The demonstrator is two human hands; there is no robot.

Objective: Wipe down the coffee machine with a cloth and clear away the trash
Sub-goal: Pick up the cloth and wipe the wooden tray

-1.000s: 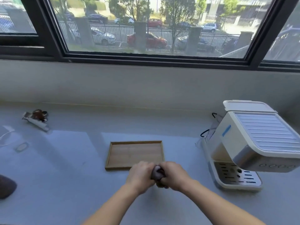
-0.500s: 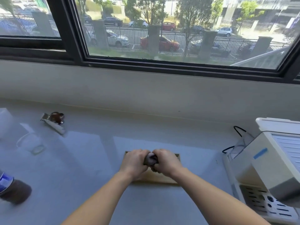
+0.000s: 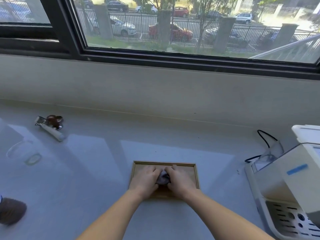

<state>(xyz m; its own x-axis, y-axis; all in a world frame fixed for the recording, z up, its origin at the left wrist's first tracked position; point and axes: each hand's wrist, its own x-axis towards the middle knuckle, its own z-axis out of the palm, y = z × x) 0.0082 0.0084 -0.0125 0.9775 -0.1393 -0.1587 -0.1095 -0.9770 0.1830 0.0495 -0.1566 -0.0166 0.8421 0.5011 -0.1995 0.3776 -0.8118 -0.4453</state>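
Observation:
A small bunched grey cloth (image 3: 162, 177) is squeezed between my left hand (image 3: 144, 181) and my right hand (image 3: 180, 181). Both hands are closed on it, just over the wooden tray (image 3: 194, 172) in the middle of the counter. The white coffee machine (image 3: 290, 184) stands at the right edge, only partly in view, with its drip grille (image 3: 290, 220) at the bottom. A portafilter (image 3: 52, 127) with a white handle and dark grounds lies far left.
A black cable and a clear plastic piece (image 3: 270, 151) lie behind the machine. At the left edge sit a clear glass (image 3: 22, 151) and a dark brown object (image 3: 10, 213). A wall and window run along the back of the grey counter (image 3: 86, 179).
Both hands have moved forward with the cloth, from in front of the tray to over it. The view has shifted left, so the machine now sits at the right edge.

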